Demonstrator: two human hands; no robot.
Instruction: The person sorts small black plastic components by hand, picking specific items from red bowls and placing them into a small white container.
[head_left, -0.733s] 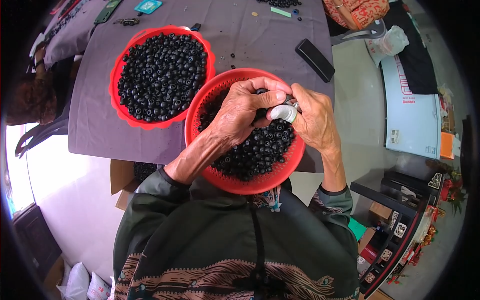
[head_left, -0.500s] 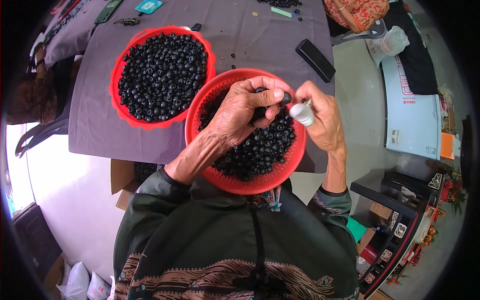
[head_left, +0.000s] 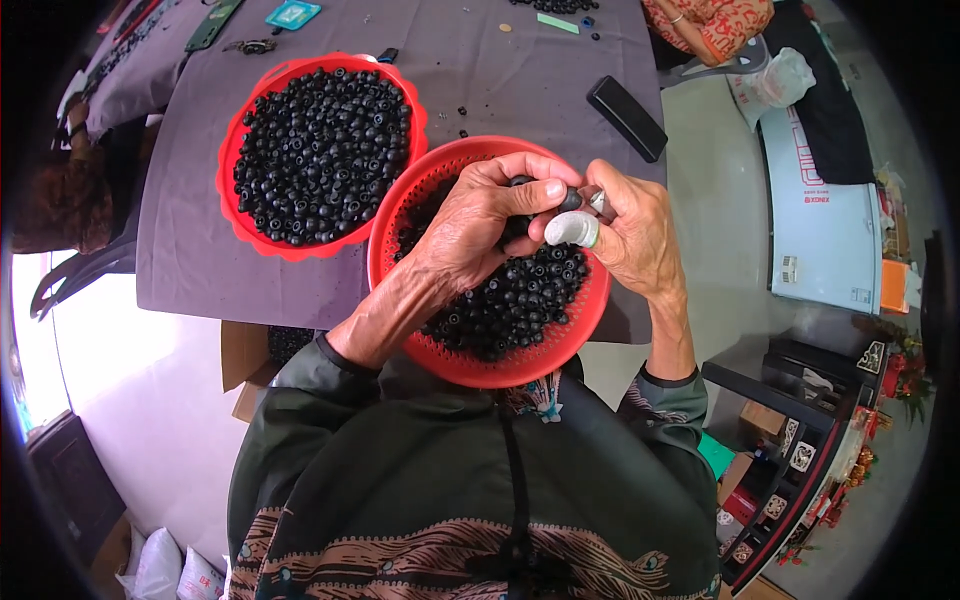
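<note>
While hands (head_left: 470, 215) (head_left: 640, 235) hover, red containers (head_left: 500, 374) (head_left: 228, 180) hold black beads (head_left: 325, 155).

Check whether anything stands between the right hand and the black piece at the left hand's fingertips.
No separate obstacle shows. The black piece sticks out from the left hand toward the right hand; beside it are only that hand's white-covered thumb and the small pale object it holds.

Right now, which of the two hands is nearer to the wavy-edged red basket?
Left. The left hand is over the round red colander, just right of the wavy-edged red basket; the right hand is farther right, by the colander's right rim.
</note>
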